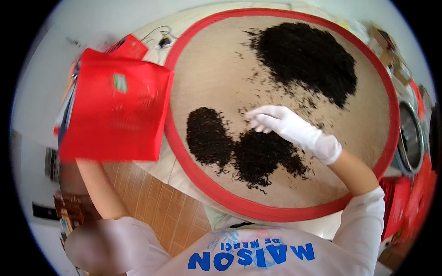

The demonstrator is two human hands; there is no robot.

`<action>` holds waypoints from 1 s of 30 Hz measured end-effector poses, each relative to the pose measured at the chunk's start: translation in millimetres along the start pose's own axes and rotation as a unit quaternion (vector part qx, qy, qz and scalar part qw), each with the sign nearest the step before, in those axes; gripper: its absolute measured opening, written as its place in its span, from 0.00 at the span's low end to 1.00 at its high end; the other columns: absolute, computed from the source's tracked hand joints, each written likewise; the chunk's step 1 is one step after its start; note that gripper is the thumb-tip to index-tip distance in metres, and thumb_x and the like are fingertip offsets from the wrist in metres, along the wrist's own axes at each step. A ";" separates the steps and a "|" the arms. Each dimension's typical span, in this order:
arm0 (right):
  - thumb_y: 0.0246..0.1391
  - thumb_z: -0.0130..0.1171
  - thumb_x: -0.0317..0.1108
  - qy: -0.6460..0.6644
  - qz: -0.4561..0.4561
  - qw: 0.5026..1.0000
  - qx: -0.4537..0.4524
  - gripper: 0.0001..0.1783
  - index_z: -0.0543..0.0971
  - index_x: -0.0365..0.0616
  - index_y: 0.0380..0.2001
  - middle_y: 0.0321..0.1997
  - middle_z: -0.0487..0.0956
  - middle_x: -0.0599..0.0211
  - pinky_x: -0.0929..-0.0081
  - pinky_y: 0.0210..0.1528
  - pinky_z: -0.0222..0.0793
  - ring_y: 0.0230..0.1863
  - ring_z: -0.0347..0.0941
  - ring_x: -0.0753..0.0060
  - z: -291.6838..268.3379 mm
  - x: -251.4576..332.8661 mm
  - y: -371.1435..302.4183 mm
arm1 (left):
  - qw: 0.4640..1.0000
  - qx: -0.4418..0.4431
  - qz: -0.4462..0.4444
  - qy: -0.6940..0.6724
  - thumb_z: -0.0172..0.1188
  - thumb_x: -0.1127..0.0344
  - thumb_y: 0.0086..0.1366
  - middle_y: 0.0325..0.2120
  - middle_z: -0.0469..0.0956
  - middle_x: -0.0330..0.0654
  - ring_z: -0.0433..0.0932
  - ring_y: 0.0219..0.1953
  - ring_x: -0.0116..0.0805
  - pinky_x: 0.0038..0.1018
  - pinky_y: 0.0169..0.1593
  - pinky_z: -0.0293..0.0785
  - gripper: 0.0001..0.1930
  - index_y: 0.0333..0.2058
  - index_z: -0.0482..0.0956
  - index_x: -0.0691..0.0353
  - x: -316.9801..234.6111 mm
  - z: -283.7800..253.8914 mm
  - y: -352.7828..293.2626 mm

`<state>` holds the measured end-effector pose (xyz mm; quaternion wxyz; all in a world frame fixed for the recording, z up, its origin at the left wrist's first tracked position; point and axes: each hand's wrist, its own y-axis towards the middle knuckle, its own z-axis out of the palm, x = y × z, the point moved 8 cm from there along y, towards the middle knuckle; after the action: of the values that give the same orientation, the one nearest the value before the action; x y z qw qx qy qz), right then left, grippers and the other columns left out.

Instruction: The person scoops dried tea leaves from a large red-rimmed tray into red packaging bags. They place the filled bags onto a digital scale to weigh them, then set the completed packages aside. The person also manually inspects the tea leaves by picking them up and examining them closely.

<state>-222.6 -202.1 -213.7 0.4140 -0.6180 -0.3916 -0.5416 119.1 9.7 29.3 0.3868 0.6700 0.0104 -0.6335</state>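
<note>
A large round tray (281,215) with a red rim carries dark, twisted dried leaves that look like loose tea. One big heap of tea leaves (308,60) lies at the far right of it, and two smaller heaps (209,138) sit nearer me. Over the nearer leaves (262,156) is my right hand (271,120) in a white glove, fingers curled together; whatever lies between the fingertips is too small to make out. At the left, a big red bag (115,110) is held up beside the tray. My left forearm runs up behind it, and the bag mostly hides my left hand.
Behind the red bag is another red packet (131,46), near a cable with a small dark plug (164,41). A metal basin (410,135) stands right of the tray, with cardboard boxes (384,43) farther back and red bags (396,198) nearer me. Wooden flooring (147,198) shows at lower left.
</note>
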 end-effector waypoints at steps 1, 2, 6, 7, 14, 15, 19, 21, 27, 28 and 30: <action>0.65 0.46 0.37 0.003 0.003 1.000 -0.001 0.17 0.76 0.40 0.51 0.40 0.80 0.70 0.82 0.44 0.68 0.40 0.73 0.81 -4.1 -0.3 -2.9 | 1.000 -0.008 0.003 -0.014 0.50 0.65 0.69 0.53 0.73 0.49 0.72 0.56 0.40 0.35 0.62 0.66 0.22 0.60 0.66 0.63 -1.2 -19.1 6.2; 0.65 0.46 0.36 0.008 0.005 1.000 0.005 0.17 0.76 0.40 0.51 0.40 0.80 0.71 0.82 0.45 0.68 0.40 0.73 0.81 -3.6 -2.0 -2.1 | 0.999 -0.031 0.009 -0.019 0.50 0.66 0.69 0.54 0.73 0.49 0.72 0.56 0.41 0.36 0.63 0.65 0.22 0.61 0.66 0.63 -2.6 -45.1 9.2; 0.66 0.47 0.38 0.031 0.014 0.999 0.019 0.18 0.75 0.40 0.53 0.41 0.79 0.71 0.81 0.46 0.68 0.41 0.73 0.80 2.2 -6.8 1.9 | 0.951 -0.298 0.049 0.060 0.53 0.67 0.66 0.36 0.72 0.43 0.71 0.38 0.35 0.30 0.43 0.66 0.14 0.49 0.74 0.62 7.3 -182.6 23.0; 0.66 0.47 0.38 0.033 0.012 0.999 0.029 0.18 0.75 0.40 0.53 0.41 0.79 0.71 0.81 0.47 0.68 0.41 0.73 0.80 5.4 -9.0 4.6 | 0.921 -0.375 0.048 0.088 0.55 0.68 0.64 0.27 0.72 0.39 0.70 0.28 0.31 0.26 0.32 0.67 0.10 0.43 0.78 0.62 14.4 -215.9 21.4; 0.67 0.48 0.39 -0.005 0.030 0.998 0.049 0.19 0.74 0.39 0.54 0.41 0.79 0.69 0.80 0.48 0.69 0.41 0.74 0.79 10.4 -5.3 4.0 | 0.870 -0.431 -0.073 0.228 0.57 0.63 0.61 0.14 0.66 0.32 0.63 0.14 0.23 0.23 0.17 0.57 0.09 0.32 0.81 0.62 54.1 -264.2 -11.5; 0.67 0.48 0.40 -0.019 0.037 0.998 0.047 0.20 0.74 0.39 0.54 0.41 0.80 0.67 0.79 0.48 0.70 0.41 0.75 0.78 12.1 -1.9 4.4 | 0.869 -0.398 -0.118 0.270 0.56 0.61 0.62 0.15 0.67 0.33 0.63 0.15 0.23 0.23 0.17 0.58 0.10 0.32 0.80 0.62 47.3 -267.5 -9.9; 0.67 0.47 0.43 -0.043 0.044 0.998 0.021 0.22 0.75 0.37 0.53 0.42 0.81 0.65 0.78 0.47 0.70 0.40 0.76 0.77 8.3 -1.6 3.6 | 0.864 -0.349 -0.089 0.353 0.54 0.54 0.62 0.18 0.69 0.34 0.65 0.16 0.22 0.23 0.17 0.59 0.17 0.37 0.79 0.65 17.6 -222.9 -21.4; 0.67 0.47 0.42 -0.048 0.053 0.997 0.015 0.22 0.75 0.37 0.53 0.41 0.81 0.65 0.78 0.47 0.70 0.40 0.76 0.77 10.9 -3.5 5.1 | 0.863 -0.337 -0.060 0.372 0.53 0.54 0.62 0.18 0.70 0.34 0.65 0.16 0.20 0.22 0.18 0.60 0.20 0.44 0.78 0.65 -0.3 -203.7 -33.4; 0.66 0.48 0.42 -0.049 0.053 0.997 0.015 0.21 0.76 0.37 0.51 0.40 0.81 0.66 0.79 0.47 0.70 0.40 0.76 0.77 31.3 -2.2 18.3 | 0.849 -0.363 -0.016 0.383 0.54 0.55 0.62 0.18 0.71 0.33 0.65 0.17 0.19 0.19 0.19 0.60 0.24 0.53 0.74 0.64 -32.5 -219.9 -78.1; 0.66 0.48 0.42 -0.048 0.054 0.997 0.017 0.21 0.76 0.37 0.51 0.40 0.81 0.66 0.79 0.47 0.70 0.40 0.76 0.77 34.9 -2.8 20.8 | 0.849 -0.363 -0.015 0.382 0.54 0.56 0.62 0.18 0.71 0.32 0.65 0.17 0.19 0.19 0.19 0.60 0.24 0.54 0.74 0.63 -32.4 -222.9 -84.2; 0.66 0.48 0.41 -0.046 0.055 0.997 0.021 0.20 0.76 0.37 0.51 0.40 0.81 0.66 0.79 0.47 0.70 0.40 0.76 0.77 41.5 -4.5 24.1 | 0.840 -0.367 -0.024 0.399 0.54 0.57 0.62 0.20 0.72 0.33 0.66 0.18 0.19 0.19 0.19 0.60 0.24 0.54 0.74 0.61 -32.8 -223.6 -96.4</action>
<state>-186.2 -171.9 -223.1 0.4375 -0.6538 -0.3868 -0.4811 252.0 211.7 -14.1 0.5515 0.6730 0.4121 -0.2703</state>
